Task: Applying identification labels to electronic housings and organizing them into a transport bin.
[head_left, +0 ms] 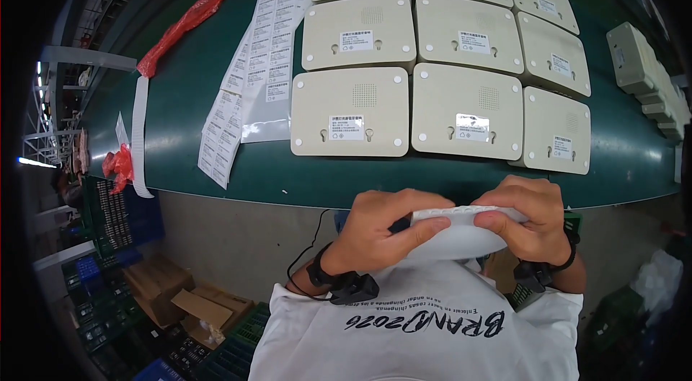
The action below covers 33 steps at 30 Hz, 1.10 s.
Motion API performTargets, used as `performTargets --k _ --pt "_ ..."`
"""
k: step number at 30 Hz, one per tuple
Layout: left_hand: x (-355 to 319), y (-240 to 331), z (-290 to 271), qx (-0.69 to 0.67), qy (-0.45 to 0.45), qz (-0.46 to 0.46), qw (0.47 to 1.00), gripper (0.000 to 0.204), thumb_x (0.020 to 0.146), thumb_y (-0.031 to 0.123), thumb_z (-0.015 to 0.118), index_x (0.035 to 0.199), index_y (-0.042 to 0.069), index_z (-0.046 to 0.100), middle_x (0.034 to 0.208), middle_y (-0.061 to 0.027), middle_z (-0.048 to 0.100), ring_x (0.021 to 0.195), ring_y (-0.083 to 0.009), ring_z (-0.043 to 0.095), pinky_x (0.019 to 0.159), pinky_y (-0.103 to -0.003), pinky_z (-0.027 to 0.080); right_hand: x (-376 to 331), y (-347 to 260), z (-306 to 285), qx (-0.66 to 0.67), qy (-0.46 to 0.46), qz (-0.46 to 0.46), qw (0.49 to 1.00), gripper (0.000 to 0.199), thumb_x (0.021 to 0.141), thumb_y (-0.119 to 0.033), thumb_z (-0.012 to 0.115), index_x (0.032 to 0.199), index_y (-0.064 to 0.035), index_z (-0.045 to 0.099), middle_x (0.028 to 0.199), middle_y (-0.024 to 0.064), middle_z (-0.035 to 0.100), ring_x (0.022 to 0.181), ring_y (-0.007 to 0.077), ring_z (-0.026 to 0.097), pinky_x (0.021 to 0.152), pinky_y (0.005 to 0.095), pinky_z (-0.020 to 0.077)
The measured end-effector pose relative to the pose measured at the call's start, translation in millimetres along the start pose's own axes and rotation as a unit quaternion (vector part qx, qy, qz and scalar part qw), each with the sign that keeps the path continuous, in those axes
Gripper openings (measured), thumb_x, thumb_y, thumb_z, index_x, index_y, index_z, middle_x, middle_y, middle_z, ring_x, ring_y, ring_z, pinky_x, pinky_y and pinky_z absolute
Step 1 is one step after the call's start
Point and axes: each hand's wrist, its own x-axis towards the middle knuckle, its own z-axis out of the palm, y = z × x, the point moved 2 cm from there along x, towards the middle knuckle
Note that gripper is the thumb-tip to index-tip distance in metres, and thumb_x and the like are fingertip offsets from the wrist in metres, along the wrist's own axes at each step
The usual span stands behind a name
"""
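Between both hands, in front of my chest and just off the table's near edge, is a white sheet-like piece (461,238) with a bumpy upper edge. Its exact kind I cannot make out. My left hand (378,226) pinches its left end between thumb and fingers. At the other end, my right hand (532,219) grips it the same way. Beyond my hands, several cream plastic device housings (349,96) lie in rows, with vent holes, a white label and round white pads at the corners. Sheets of printed labels (249,67) lie to their left.
Red plastic wrap (202,12) and a white strip (140,136) lie on the green table (180,143) at left. More cream housings (645,78) stand at far right. Cardboard boxes (162,284) and green crates (241,341) are below at left; a black cable (310,247) hangs by my left wrist.
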Motion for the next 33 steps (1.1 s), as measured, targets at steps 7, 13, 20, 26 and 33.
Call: performTargets --k 7,13,20,26,33 --pt "-2 -12 11 -0.029 0.007 -0.051 0.998 0.018 0.082 0.003 0.075 0.099 0.0 0.071 0.076 -0.0083 0.072 0.056 -0.0101 0.063 0.048 -0.022 0.044 10 -6 2 -0.103 0.042 -0.069 0.991 0.026 0.071 0.0 0.077 0.096 -0.0024 0.072 0.085 0.0096 0.067 0.073 0.0234 0.061 0.059 0.0313 0.0473" --pt "6 -13 16 0.006 -0.012 0.001 1.0 0.016 0.082 0.003 0.074 0.098 0.0 0.071 0.071 -0.0064 0.069 0.052 -0.0084 0.059 0.047 -0.021 0.042 14 -7 8 -0.147 0.007 -0.152 0.977 0.034 0.066 0.004 0.074 0.099 -0.0012 0.071 0.09 0.0086 0.064 0.079 0.0246 0.06 0.063 0.032 0.0488" --pt "8 -18 19 -0.267 -0.026 -0.197 0.943 0.023 0.087 -0.005 0.066 0.11 -0.006 0.066 0.082 -0.0037 0.07 0.067 -0.0042 0.059 0.056 -0.02 0.044 13 2 13 -0.246 0.041 -0.185 0.951 0.04 0.059 0.005 0.073 0.099 0.0024 0.07 0.088 0.0084 0.062 0.075 0.0247 0.06 0.061 0.032 0.0512" --pt "2 -34 18 -0.2 -0.066 -0.202 0.956 0.029 0.093 -0.003 0.06 0.122 -0.004 0.061 0.091 -0.0047 0.072 0.076 -0.0017 0.058 0.063 -0.019 0.045 10 0 27 -0.327 0.044 -0.231 0.915 0.031 0.066 -0.001 0.069 0.097 0.0052 0.068 0.088 0.0105 0.063 0.077 0.0235 0.062 0.063 0.0303 0.0539" --pt "-4 -43 14 -0.233 -0.057 -0.202 0.95 0.029 0.094 -0.004 0.059 0.122 -0.004 0.061 0.097 -0.0047 0.071 0.079 -0.0017 0.056 0.066 -0.016 0.044 7 3 23 -0.345 -0.016 -0.341 0.875 0.028 0.069 -0.005 0.066 0.095 0.0056 0.068 0.09 0.0122 0.064 0.078 0.0226 0.063 0.065 0.0305 0.055"
